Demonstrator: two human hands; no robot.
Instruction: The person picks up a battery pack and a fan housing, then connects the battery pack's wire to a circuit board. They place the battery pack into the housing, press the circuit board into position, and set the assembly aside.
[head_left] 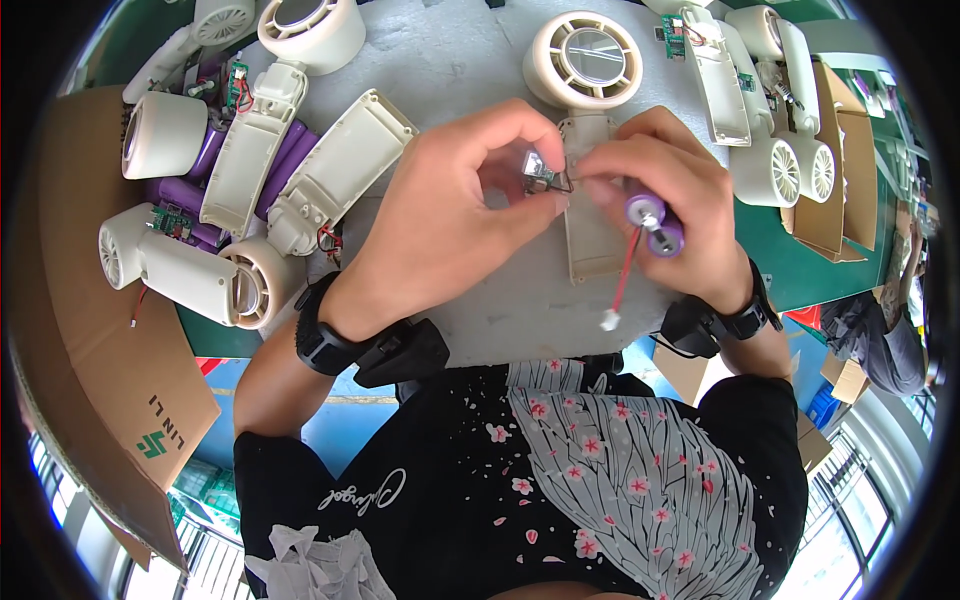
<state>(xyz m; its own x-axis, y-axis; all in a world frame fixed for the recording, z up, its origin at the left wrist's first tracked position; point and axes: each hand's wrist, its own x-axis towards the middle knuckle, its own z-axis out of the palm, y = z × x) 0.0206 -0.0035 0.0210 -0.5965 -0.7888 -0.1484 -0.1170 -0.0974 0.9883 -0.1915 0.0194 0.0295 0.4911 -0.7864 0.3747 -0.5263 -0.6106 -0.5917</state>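
My left hand [440, 205] pinches a small shiny, dark-edged part [538, 172] between thumb and fingers; its exact kind is hard to make out. My right hand [675, 180] holds a pair of purple cylindrical batteries [645, 212] against its palm. From them a red wire [627, 268] hangs down to a white plug [610, 320]. The right thumb and forefinger reach toward the small part, close to a dark wire. Beneath both hands lies a cream handheld fan housing [596, 245], its handle shell open and its round head [585, 60] pointing away from me.
At left, several cream fan housings, some with green circuit boards [172, 222], lie over purple batteries [180, 191] by a large cardboard box [95, 300]. More fan parts [770, 170] lie at right beside another cardboard box [838, 170]. A grey mat [470, 310] covers the work surface.
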